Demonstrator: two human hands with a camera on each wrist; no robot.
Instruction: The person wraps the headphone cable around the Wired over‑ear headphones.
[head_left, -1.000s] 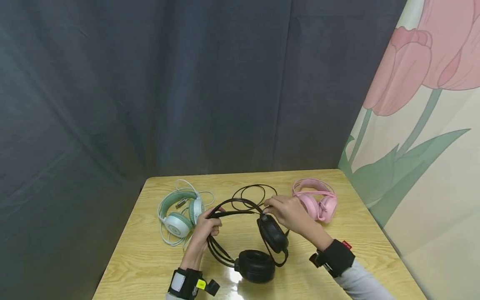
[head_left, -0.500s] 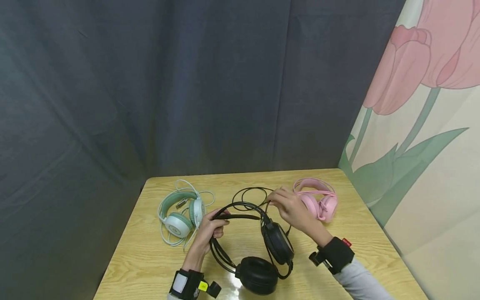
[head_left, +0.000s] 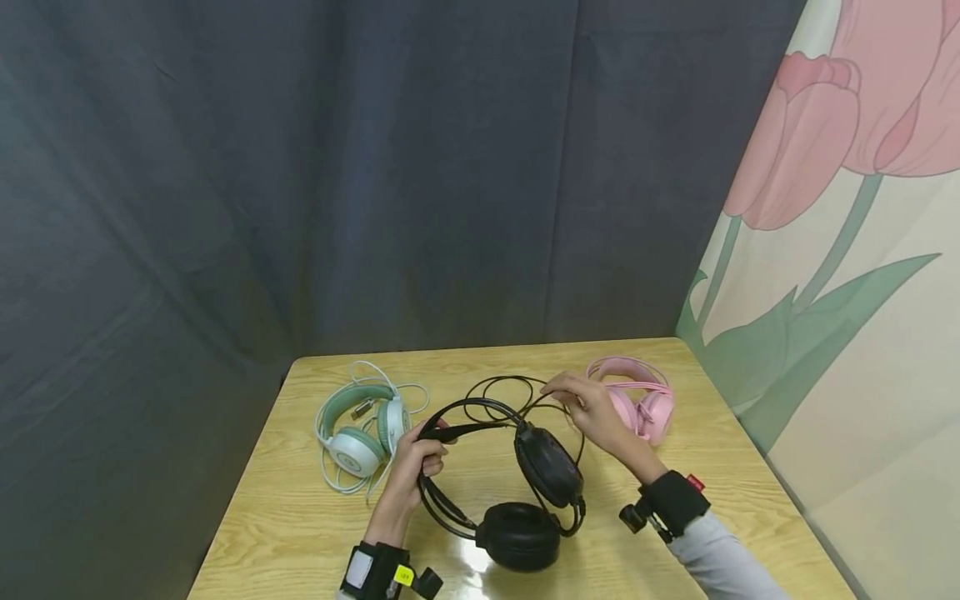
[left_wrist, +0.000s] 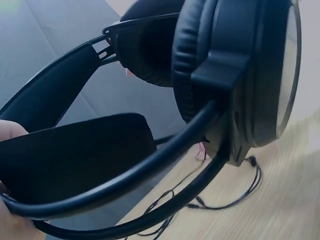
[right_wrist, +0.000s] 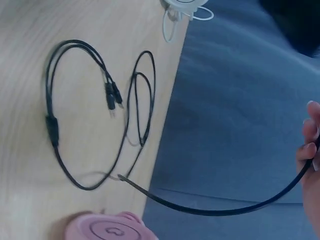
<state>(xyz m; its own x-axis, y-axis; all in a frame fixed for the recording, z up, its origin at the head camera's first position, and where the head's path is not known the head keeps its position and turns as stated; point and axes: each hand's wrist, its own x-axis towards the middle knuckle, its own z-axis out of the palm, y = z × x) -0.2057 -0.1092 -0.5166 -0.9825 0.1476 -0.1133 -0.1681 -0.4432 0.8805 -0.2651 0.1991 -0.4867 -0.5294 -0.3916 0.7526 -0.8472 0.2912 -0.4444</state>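
A pair of black over-ear headphones [head_left: 517, 537] is held above the table, tilted, its ear cups toward the near side. My left hand [head_left: 408, 467] grips the headband, with part of that hand [left_wrist: 12, 220] showing at the edge of the left wrist view. Beyond the right ear cup, my right hand [head_left: 592, 417] pinches the headphones' black cable [right_wrist: 210, 212]. In the right wrist view the cable runs from these fingers [right_wrist: 310, 130] down to loops lying on the table. Two plugs [right_wrist: 110, 97] end its split part.
White-and-green headphones [head_left: 356, 450] with a white cable lie at left, close to my left hand. Pink headphones [head_left: 654, 412] lie at right, just behind my right hand. A dark curtain [head_left: 450, 183] stands behind the wooden table [head_left: 637, 533].
My right hand has moved from beside the headband slightly away to the right, drawing a stretch of cable. The black headphones dipped nearer, then rose a little, still in my left hand.
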